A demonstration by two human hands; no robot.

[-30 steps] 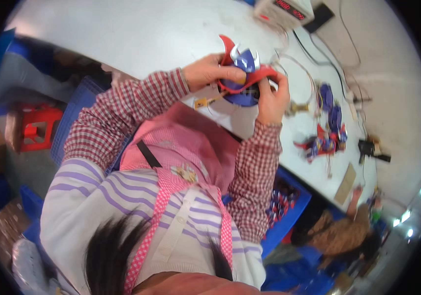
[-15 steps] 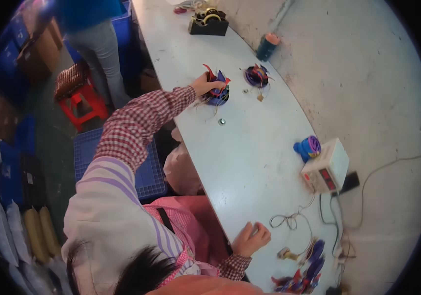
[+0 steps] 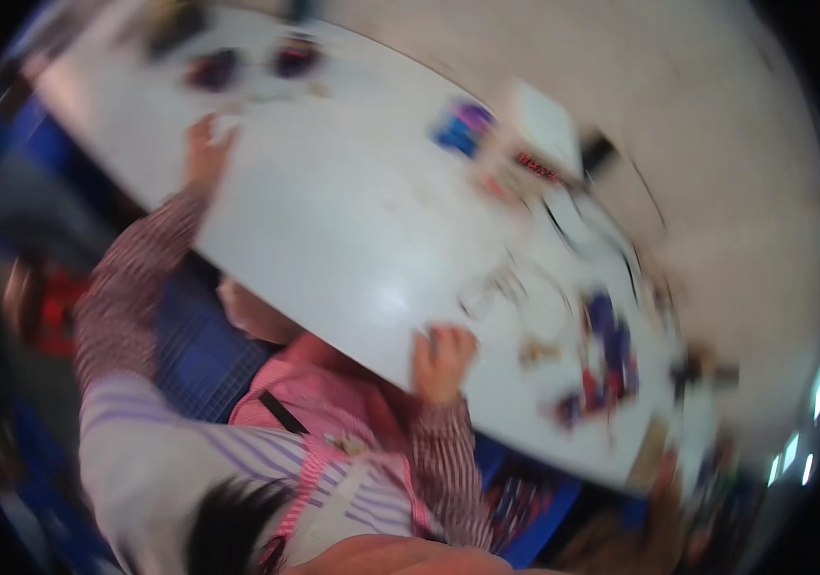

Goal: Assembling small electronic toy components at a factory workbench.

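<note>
A dark round piece (image 3: 215, 69) and a second round piece (image 3: 297, 57) sit at the far left of the white worktop (image 3: 333, 211). The left hand (image 3: 207, 149) is near them, not touching. A pale blur shows by its fingers; I can't tell if it holds something. The right hand (image 3: 443, 356) is by the near edge, bent, thumb and fingers a bit apart. This looks like an in-between step; picking up a piece would call for a longer reach.

I couldn't tell whether the blurred left fingers (image 3: 199, 136) held anything. Two dark pieces (image 3: 213, 70) (image 3: 295, 57), the red display (image 3: 537, 168) and the blue bin (image 3: 555, 522)'s contents were smeared beyond detail.
</note>
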